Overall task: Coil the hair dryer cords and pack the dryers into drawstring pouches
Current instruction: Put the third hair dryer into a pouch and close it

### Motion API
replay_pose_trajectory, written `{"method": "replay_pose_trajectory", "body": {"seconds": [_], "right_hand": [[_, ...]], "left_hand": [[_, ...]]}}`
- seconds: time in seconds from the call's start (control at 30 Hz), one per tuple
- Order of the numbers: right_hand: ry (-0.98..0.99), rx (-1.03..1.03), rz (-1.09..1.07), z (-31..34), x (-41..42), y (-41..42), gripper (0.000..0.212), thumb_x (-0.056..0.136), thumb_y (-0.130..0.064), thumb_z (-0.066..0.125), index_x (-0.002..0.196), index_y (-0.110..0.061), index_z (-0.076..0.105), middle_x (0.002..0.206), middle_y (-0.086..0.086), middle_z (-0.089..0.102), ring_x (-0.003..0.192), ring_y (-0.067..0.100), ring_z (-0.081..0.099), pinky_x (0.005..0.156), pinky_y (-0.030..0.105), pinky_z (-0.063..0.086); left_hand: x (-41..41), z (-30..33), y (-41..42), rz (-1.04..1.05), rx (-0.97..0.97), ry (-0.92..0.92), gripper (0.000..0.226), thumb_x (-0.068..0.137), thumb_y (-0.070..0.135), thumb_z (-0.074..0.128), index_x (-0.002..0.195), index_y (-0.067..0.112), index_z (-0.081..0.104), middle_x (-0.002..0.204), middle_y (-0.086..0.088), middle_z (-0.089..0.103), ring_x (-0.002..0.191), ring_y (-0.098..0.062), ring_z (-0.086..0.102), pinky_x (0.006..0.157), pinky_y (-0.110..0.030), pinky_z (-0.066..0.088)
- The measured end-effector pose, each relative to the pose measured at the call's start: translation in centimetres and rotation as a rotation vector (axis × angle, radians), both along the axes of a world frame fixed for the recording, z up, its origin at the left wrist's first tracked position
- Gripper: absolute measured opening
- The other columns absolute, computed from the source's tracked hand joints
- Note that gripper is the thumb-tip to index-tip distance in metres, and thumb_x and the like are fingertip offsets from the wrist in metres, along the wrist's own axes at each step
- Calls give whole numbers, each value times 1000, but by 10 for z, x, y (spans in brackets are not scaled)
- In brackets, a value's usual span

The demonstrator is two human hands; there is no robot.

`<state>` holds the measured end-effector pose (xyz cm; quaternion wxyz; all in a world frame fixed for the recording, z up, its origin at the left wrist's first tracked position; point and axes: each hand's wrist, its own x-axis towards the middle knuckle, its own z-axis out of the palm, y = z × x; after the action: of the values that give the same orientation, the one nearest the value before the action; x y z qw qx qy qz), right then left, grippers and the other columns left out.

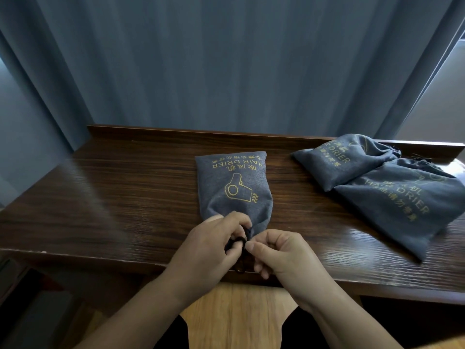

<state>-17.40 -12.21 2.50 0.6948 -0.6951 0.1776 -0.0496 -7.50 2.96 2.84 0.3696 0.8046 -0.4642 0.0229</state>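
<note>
Here a pouch [234, 187] is laid lengthwise on the bench [113, 197], its gathered mouth pointed toward the person. "HAIR DRIER" is printed on it in yellow, upside down. The black cord [239, 241] at the mouth is pinched by the left hand [208, 253] and right hand [281, 255].

Both forearms forward, left grip [214, 244] and right grip [281, 253] close together, fingers curled, pinching.
</note>
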Motion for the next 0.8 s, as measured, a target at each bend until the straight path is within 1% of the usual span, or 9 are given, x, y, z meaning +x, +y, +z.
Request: {"method": "replay_pose_trajectory", "body": {"seconds": [0.1,0.27,0.33,0.4,0.47,0.57,0.6,0.67,0.8], "right_hand": [[11,-57,18,3,0,-1,15,92,-16,70,78,-13,74,60,7,62,50,12,52,52,21,43],[27,-297,59,9,0,-6,20,91,-21,73,71,-26,72,57,1,64,48,8,51,51,20,43],[-14,-489,49,10,-1,-8,18,89,-27,75,72,-31,71,60,-6,64,50,4,51,53,17,42],[-73,-729,35,9,-1,-11,19,87,-34,75,71,-37,67,68,-15,63,62,5,57,57,14,40],[-126,-853,29,7,-1,-11,20,87,-36,74,73,-42,62,74,-16,62,76,5,60,64,13,41],[-180,-875,24,5,2,-10,19,88,-34,74,77,-44,62,77,-16,63,83,4,61,69,12,41],[-188,-862,21,5,3,-10,20,88,-32,74,77,-44,63,77,-17,64,83,3,61,69,11,41],[-176,-813,19,5,4,-10,19,88,-31,74,75,-43,65,77,-19,64,81,3,61,68,12,41],[-129,-670,43,8,7,-7,20,90,-28,73,72,-37,69,68,-17,65,68,3,59,62,14,41]], "left_hand": [[3,-3,0,-54,15,-131,24,89,26,56,111,30,65,92,17,66,88,-1,58,77,-20,46],[8,-8,2,-90,38,-135,24,93,29,54,104,24,74,96,16,70,92,0,57,83,-16,44],[8,-8,1,-71,32,-67,18,92,29,57,99,27,74,94,19,66,92,-1,58,82,-16,44],[8,-6,1,-35,1,83,9,89,26,65,89,32,72,92,19,62,90,-3,59,79,-14,44],[9,-6,1,-10,-4,247,20,88,19,71,81,38,66,95,19,59,86,-4,61,77,-12,44],[12,-7,1,-4,35,408,11,83,30,72,81,37,63,97,23,57,87,-3,60,81,-16,44],[11,-7,2,-1,65,412,9,78,40,70,82,37,62,98,22,55,92,-2,58,84,-16,43],[10,-9,2,-3,116,356,22,69,52,67,81,36,58,99,19,52,99,-2,52,88,-14,39],[6,-8,0,52,55,211,29,78,34,80,74,38,51,90,17,52,90,0,50,78,-13,36]]}}
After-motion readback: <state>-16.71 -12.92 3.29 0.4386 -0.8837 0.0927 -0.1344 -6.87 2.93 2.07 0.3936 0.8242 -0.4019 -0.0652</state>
